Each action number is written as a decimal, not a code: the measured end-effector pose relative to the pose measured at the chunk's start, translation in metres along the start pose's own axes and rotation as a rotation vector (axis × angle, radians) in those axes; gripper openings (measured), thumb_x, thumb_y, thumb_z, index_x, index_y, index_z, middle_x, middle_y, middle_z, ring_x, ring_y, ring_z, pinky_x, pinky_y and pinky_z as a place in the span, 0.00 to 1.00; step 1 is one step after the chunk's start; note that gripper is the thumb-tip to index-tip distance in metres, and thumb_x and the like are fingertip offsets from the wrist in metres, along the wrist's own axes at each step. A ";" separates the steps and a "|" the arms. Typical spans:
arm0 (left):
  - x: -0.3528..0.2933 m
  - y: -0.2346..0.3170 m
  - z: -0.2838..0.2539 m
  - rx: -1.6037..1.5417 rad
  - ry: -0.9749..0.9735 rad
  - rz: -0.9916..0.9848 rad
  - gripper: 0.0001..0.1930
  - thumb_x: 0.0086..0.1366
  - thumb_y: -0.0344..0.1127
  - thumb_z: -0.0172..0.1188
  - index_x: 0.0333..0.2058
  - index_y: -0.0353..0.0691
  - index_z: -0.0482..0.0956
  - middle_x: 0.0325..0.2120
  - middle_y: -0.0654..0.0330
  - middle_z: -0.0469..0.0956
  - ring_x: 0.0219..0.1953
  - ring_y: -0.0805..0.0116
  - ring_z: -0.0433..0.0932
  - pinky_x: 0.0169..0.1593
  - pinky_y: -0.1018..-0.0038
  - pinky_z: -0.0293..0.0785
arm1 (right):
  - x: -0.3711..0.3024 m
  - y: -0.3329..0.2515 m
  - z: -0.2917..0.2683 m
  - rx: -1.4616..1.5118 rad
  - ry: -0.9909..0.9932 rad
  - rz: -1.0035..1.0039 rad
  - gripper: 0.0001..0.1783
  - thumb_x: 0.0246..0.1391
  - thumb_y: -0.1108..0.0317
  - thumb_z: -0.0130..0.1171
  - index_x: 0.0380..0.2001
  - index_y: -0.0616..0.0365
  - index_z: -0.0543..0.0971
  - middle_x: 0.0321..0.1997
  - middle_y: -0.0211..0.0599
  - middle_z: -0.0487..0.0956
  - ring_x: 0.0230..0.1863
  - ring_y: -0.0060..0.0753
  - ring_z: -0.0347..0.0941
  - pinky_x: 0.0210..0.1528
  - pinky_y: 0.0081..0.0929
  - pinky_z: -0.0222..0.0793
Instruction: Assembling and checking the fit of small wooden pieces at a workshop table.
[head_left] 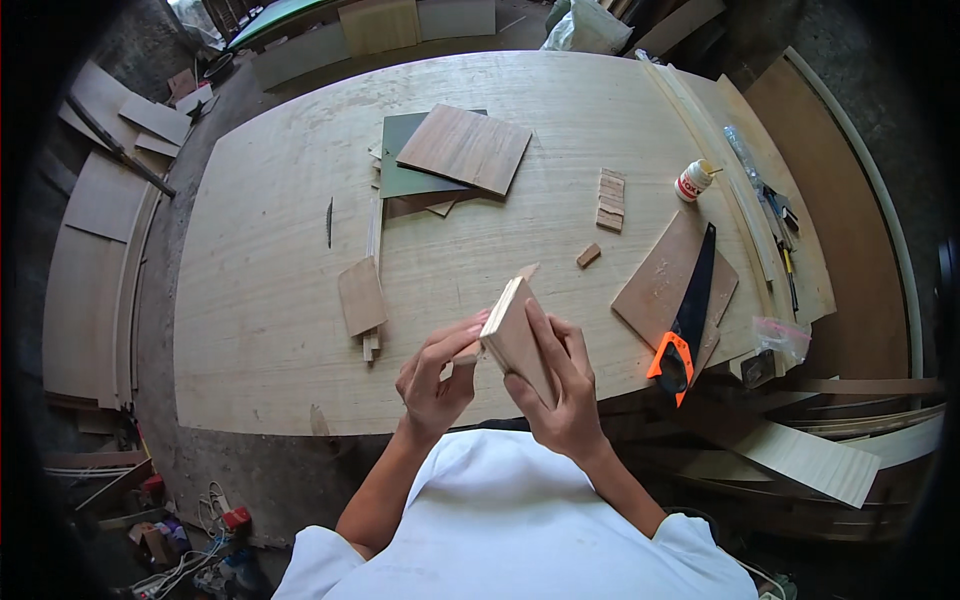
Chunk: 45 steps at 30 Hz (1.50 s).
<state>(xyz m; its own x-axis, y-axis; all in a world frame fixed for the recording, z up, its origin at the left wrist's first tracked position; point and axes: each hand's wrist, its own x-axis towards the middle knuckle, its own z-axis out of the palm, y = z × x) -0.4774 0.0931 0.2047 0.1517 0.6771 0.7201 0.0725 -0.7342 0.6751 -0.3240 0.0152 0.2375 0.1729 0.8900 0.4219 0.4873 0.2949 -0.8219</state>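
Observation:
Close to my body, above the table's near edge, my right hand (562,395) grips a small plywood board (522,345) tilted on edge, its thumb on the near side and fingers along the right face. The pale layered edge of the board faces up and left. My left hand (437,378) is closed at the board's left side, fingertips by its edge. Between its thumb and fingers shows the end of a thin light-brown wooden piece (467,353); most of it is hidden. A pointed brown tip (528,271) sticks out behind the board's far end.
A handsaw (690,322) with an orange handle lies on a brown board (645,275) at right. Past it stand a white glue bottle (692,182), small wood blocks (611,200) and long strips (715,150). Stacked panels (465,150) lie farther back, a small panel (361,297) at left.

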 end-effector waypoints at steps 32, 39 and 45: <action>0.002 -0.018 -0.004 0.042 -0.071 0.106 0.16 0.61 0.13 0.61 0.46 0.32 0.78 0.43 0.45 0.84 0.46 0.53 0.87 0.49 0.66 0.84 | -0.001 0.091 0.021 0.087 0.003 0.294 0.31 0.66 0.64 0.59 0.70 0.62 0.68 0.56 0.50 0.74 0.57 0.42 0.73 0.60 0.33 0.70; 0.003 -0.022 -0.009 -0.007 -0.021 0.052 0.14 0.62 0.13 0.61 0.45 0.32 0.78 0.42 0.45 0.84 0.47 0.52 0.86 0.49 0.66 0.84 | 0.012 0.071 0.022 0.031 0.011 0.175 0.38 0.59 0.58 0.66 0.69 0.61 0.68 0.54 0.60 0.73 0.53 0.57 0.74 0.57 0.42 0.72; 0.002 -0.028 -0.013 0.061 -0.042 0.095 0.14 0.62 0.13 0.61 0.45 0.30 0.78 0.42 0.45 0.84 0.47 0.52 0.86 0.49 0.67 0.84 | 0.008 0.051 0.038 0.029 0.023 0.211 0.35 0.63 0.56 0.63 0.68 0.63 0.70 0.56 0.53 0.75 0.54 0.44 0.75 0.57 0.35 0.71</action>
<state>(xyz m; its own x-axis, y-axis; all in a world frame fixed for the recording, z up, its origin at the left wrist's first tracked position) -0.4918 0.1153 0.1890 0.2016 0.6027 0.7721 0.1152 -0.7974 0.5924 -0.3297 0.0508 0.1844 0.2882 0.9249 0.2479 0.4131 0.1134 -0.9036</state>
